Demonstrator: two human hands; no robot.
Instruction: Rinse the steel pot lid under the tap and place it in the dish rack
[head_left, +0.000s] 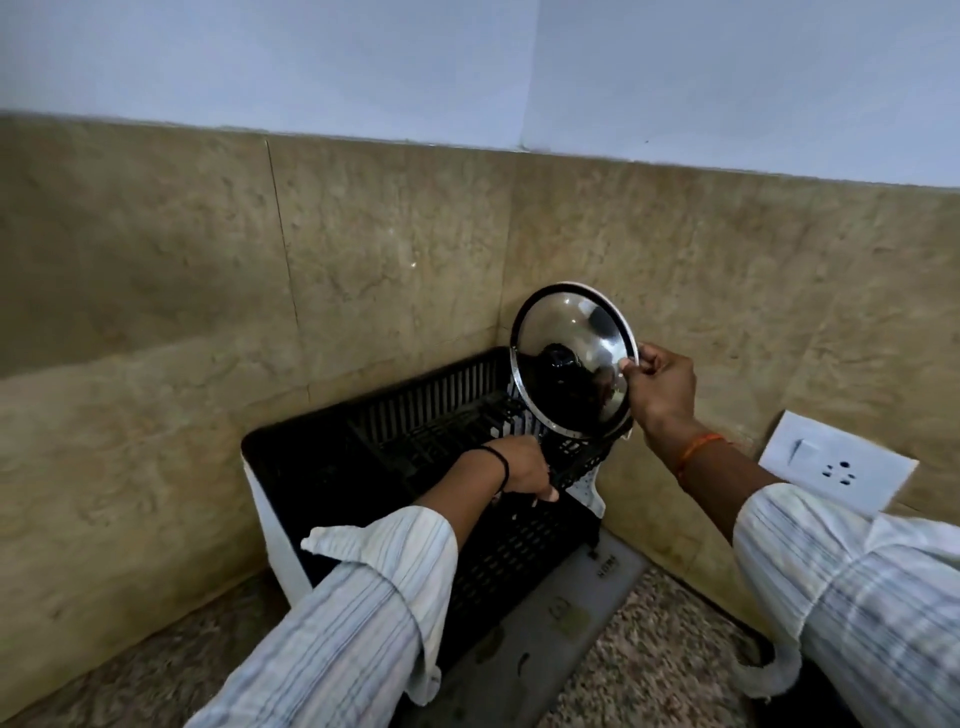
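Left to right: my left hand (522, 470) grips the near right rim of the black dish rack (332, 467) in the tiled corner; my right hand (661, 387) pinches the steel lid (571, 358), upright on edge over the rack's far right corner, close to both walls; a wall socket (836, 467) lies right.

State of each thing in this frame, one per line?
Lid: upright on edge, lower rim at the rack's back right corner, pinched at its right rim.
Rack: black, apparently holding only the lid.
Right hand: pinches the lid's rim.
Left hand: grips the rack's near rim.
Wall switch: position unclear.
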